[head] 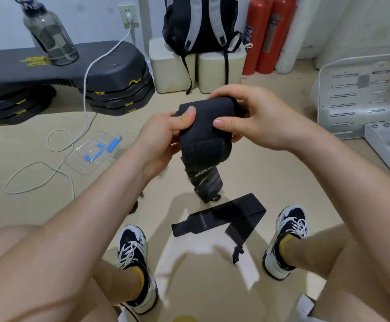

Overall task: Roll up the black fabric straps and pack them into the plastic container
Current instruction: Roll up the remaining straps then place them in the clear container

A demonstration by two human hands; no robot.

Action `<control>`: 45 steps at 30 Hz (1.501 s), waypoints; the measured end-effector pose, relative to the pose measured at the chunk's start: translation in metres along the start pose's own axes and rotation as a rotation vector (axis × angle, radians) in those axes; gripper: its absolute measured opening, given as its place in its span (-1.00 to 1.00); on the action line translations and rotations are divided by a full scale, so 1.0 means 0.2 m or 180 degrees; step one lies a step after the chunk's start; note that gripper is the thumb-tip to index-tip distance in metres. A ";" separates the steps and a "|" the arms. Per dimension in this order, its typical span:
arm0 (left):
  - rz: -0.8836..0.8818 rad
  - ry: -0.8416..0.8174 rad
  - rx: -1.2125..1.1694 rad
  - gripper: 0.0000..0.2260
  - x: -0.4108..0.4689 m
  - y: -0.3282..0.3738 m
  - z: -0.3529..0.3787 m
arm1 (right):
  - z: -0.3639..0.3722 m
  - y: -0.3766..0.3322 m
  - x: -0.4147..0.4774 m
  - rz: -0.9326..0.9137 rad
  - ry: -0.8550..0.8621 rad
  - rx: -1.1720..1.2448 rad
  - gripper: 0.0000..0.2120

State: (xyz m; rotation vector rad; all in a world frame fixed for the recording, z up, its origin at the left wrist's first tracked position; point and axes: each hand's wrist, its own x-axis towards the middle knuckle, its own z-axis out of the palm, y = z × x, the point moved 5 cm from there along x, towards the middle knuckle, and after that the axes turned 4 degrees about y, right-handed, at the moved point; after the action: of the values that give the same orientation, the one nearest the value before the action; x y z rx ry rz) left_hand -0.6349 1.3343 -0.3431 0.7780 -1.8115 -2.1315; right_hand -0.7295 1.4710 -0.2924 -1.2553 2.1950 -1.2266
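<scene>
Bare knees and forearms filled the bottom of the view, with the left sneaker (pixel 136 259) and right sneaker (pixel 287 238) planted on the beige floor (pixel 270 173).

Far left: a smoky grey water bottle (pixel 49 36) stood on a black step platform (pixel 61 66) with yellow markings. A white cable (pixel 49 173) ran from the wall socket (pixel 129 16) down over the platform and looped on the floor. The clear plastic container (pixel 84 163) with blue clips (pixel 105 148) lay on the floor just right of the cable loops. It was well apart from both straps, and no strap could be seen in it.

Centre: the left hand (pixel 163 133) gripped the partly rolled black strap (pixel 203 135) at its left edge, thumb pressed on top and fingers curled underneath. The right hand (pixel 254 122) held the same roll from the right, thumb on the front and fingers wrapped over the top and back. The roll was held in the air between the knees. Its loose tail (pixel 205 182) hung down, the end near the floor; I could not tell whether it touched. A second black strap (pixel 219 217) lay unrolled and flat on the floor between the sneakers, with a folded bend and a small loop at its near end.

Behind: a black and grey backpack (pixel 201 24) sat on two pale blocks (pixel 173 70). Two red fire extinguishers (pixel 268 36) stood beside it against the wall. Far right: a white slotted metal panel (pixel 361 96).
</scene>
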 end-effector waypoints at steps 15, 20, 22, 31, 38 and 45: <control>0.2413 -0.0291 0.3247 -0.66 -0.07 0.14 0.04 | 0.08 0.07 0.01 0.0431 -0.0057 0.0416 -0.80; 0.2656 -0.0388 0.3953 -0.80 -0.09 0.12 0.08 | 0.11 0.12 0.01 0.0637 -0.0251 0.0683 -0.66; 0.2537 -0.0372 0.4059 -0.79 -0.09 0.12 0.08 | 0.11 0.11 0.00 0.0440 -0.0289 0.0392 -0.61; 0.1220 -0.0624 0.2540 -0.65 -0.03 0.08 0.01 | 0.11 0.06 0.01 -0.0231 -0.0136 -0.1022 -0.69; 0.1777 -0.0203 0.3309 -0.62 -0.05 0.12 0.01 | 0.13 0.07 0.01 -0.0135 -0.0064 -0.1292 -0.59; 0.2178 -0.0242 0.3518 -0.53 -0.07 0.12 0.04 | 0.11 0.06 0.02 0.0189 -0.0131 -0.0838 -0.45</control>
State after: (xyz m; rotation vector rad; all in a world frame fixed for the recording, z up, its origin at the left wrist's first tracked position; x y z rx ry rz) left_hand -0.6317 1.3438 -0.3153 0.1413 -2.7215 -0.6619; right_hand -0.7239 1.4582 -0.3136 -1.2872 2.4042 -0.9029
